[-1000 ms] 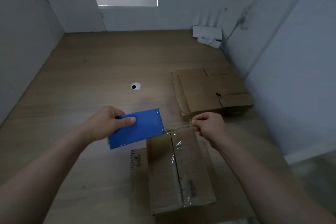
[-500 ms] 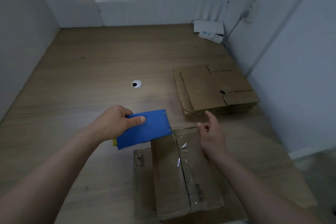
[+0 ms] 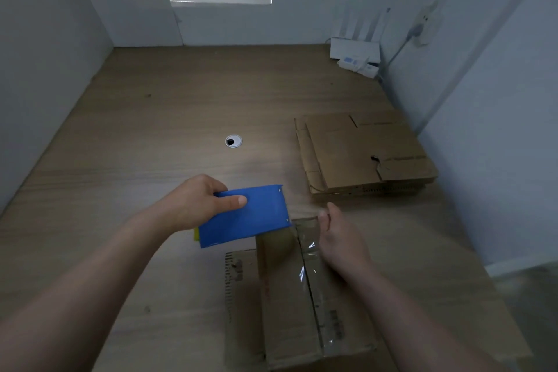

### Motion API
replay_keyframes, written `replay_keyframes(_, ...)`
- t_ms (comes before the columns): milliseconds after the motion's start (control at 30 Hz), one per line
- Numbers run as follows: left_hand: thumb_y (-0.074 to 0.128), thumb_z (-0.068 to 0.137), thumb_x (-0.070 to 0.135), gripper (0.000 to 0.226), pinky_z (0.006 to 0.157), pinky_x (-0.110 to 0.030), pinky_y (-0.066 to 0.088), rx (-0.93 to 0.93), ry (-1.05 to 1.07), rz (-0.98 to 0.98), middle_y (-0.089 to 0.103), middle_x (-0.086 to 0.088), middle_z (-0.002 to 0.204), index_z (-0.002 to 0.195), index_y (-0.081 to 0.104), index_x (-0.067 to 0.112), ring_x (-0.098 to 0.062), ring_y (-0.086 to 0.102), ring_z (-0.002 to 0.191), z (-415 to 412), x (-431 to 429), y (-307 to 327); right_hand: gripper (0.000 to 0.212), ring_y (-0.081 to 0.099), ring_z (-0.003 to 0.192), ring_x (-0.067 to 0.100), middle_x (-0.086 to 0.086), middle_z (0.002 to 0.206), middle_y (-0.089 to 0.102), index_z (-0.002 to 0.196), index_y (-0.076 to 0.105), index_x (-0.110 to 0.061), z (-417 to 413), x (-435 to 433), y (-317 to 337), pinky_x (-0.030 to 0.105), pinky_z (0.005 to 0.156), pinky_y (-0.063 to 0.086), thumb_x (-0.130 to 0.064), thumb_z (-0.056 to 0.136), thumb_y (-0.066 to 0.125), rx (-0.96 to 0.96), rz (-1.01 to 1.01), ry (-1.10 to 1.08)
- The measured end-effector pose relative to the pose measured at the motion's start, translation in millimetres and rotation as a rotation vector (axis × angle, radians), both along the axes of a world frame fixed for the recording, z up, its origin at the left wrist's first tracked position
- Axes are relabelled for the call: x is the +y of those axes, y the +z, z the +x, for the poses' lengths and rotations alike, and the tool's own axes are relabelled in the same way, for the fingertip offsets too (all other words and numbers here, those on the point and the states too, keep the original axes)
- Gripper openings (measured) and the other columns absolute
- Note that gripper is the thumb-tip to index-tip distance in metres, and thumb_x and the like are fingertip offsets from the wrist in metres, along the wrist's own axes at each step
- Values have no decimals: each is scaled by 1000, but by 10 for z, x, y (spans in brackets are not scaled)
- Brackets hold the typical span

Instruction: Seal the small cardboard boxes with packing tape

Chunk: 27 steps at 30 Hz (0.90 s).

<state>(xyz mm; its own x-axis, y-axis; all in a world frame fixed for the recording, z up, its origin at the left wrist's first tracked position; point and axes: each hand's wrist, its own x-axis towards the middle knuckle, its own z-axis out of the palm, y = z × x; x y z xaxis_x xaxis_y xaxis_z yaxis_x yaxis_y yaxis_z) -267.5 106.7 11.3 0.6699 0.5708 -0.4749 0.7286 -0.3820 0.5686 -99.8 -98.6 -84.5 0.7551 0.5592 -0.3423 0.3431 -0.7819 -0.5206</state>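
Hovering over the far end of the small cardboard box (image 3: 283, 311), held the right hand (image 3: 341, 244) flat, fingers straight and loose; contact unclear. Gripped the blue tape dispenser (image 3: 250, 217) in the left hand (image 3: 196, 202), just off the box's far-left corner. Showed the tape strip (image 3: 314, 290) running lengthwise along the box's centre seam, beneath the right hand, the nearer one.

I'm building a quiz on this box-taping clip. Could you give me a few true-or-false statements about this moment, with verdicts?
1. The left hand grips the blue tape dispenser. True.
2. Clear tape runs along the top seam of the cardboard box. True.
3. The right hand holds scissors. False: it is open, holding nothing, at the box's far end.
4. The flattened cardboard stack lies left of the box. False: it lies beyond it, to the right.
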Motion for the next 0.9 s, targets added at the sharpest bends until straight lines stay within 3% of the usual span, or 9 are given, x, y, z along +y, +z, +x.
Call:
replay_keyframes(67,63,88,55,50,59,-31,34,-15,12,-4,53,-8,65,79,71,7,-17,47,59,-174,85,27,52,48,133,30,7,149,49,153,33,-20,46,-20,-26,41,104,39,-44,107,26,1,8,-3)
replay_keyframes(233,67,71,74,64,61,-34,38,-47,99,-59,63,-14,65,76,74,10,-19,53,56,-749,360,70,53,47,136,30,7,151,49,152,38,-20,164,-60,-126,40,109,38,-45,106,30,-9,34,-15)
replay_keyframes(367,67,85,57,52,62,-34,39,28,111,-35,63,-17,68,80,74,6,-20,54,59,-858,340,-114,48,51,131,30,8,145,54,148,43,-19,68,-14,-144,39,103,40,-42,107,32,-32,67,-1)
replay_keyframes(533,64,89,55,48,59,-31,38,126,105,36,59,-4,64,77,69,8,-18,53,59,-773,252,-258,48,51,131,32,10,144,55,147,44,-19,65,-3,-148,40,103,41,-43,107,32,-38,71,-9)
replay_keyframes(733,57,91,61,49,59,-32,46,266,11,263,64,-4,74,78,67,15,-17,60,68,-449,87,-245,41,58,118,33,9,129,64,136,52,-22,16,-10,-106,40,93,45,-43,106,35,-42,107,-31)
replay_keyframes(900,55,91,62,47,64,-29,45,415,-120,532,49,3,70,70,46,21,-20,55,73,-279,-112,-352,37,59,114,34,9,124,66,131,53,-22,-5,-18,-86,39,88,45,-41,106,34,-36,114,-21)
